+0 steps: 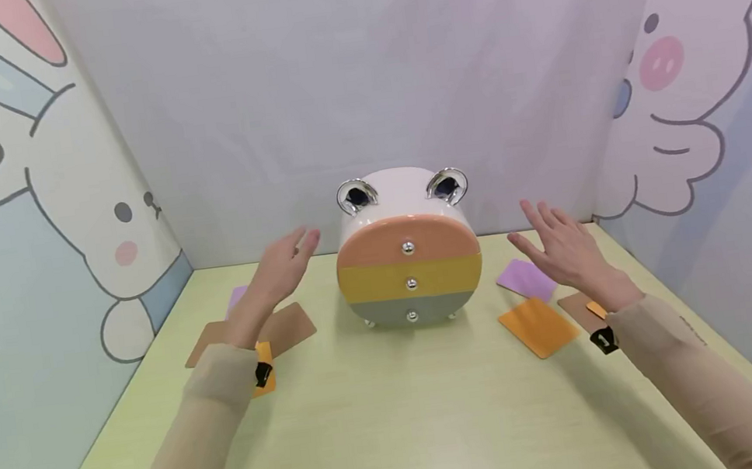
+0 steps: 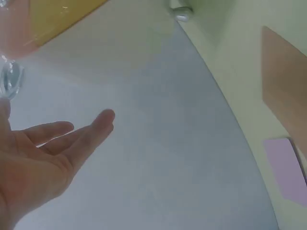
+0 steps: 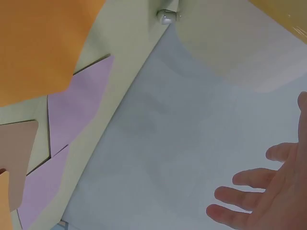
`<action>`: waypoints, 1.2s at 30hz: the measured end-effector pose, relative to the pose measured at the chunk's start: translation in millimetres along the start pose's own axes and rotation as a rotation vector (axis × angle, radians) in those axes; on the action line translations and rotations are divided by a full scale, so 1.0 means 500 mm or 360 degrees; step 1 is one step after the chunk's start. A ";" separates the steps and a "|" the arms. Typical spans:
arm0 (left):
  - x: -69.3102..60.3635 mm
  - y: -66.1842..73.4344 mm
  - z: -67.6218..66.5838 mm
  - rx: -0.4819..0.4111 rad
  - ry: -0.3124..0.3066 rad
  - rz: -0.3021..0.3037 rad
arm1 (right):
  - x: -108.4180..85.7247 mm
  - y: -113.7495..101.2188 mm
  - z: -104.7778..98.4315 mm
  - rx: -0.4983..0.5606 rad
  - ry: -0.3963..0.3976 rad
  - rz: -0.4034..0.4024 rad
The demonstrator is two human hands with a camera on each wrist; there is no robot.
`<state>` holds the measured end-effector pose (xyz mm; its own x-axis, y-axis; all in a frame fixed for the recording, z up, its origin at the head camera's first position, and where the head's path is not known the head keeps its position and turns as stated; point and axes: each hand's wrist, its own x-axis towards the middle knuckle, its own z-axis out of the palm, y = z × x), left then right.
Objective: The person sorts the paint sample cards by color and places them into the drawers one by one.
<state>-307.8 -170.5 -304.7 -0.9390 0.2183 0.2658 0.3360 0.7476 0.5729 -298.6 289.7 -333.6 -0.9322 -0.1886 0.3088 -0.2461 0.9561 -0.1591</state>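
Pale grey-white walls [image 1: 328, 76] stand round three sides, with a grey-outlined cartoon rabbit [image 1: 86, 203] on the left one, and below them spreads a pale yellow-green tabletop [image 1: 386, 429]. At its far middle, near the back, stands a glossy, round-fronted white cabinet [image 1: 410, 268], its face banded salmon, mustard and grey-green. Each band, apparently a drawer front, bears a silver ball knob [image 1: 412, 284]; two chrome ring-shaped ears [image 1: 342, 198] crown the top.

Your left hand [image 1: 285, 267] and right hand [image 1: 566, 246] hang in the air either side of the cabinet, gripping nothing. Your left fingers reach out straight with some gap between them; your right fingers fan apart. Flat on the table by your left arm lies a brown card [image 1: 294, 328]; on the right you have a purple card [image 1: 526, 279] and an orange card [image 1: 539, 328].

Expect the cabinet to be rigid and bulky, perhaps fairly heavy (ceramic or hard plastic, you cannot tell which). That shine suggests slippery sides, so support it low with both palms, sparing the ears, likely its most fragile part. For a drawer, pinch the knob and pull straight, bracing the body. The cards look light and thin; take them by an edge.
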 end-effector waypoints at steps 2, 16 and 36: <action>0.009 0.022 0.000 -0.0086 0.0040 0.0018 | -0.002 -0.005 -0.001 0.0007 -0.0030 -0.0001; 0.041 0.097 0.019 -0.0451 0.0252 0.0327 | -0.009 -0.047 -0.014 -0.0017 0.0021 -0.0075; 0.056 0.109 0.038 -0.0352 0.0351 0.0279 | -0.019 -0.178 -0.014 0.1120 -0.0038 0.0049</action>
<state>-317.1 -111.8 -280.7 -0.8353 0.1722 0.5221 0.5209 0.5517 0.6514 -266.1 207.8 -315.7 -0.9452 -0.1763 0.2749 -0.3250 0.5903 -0.7388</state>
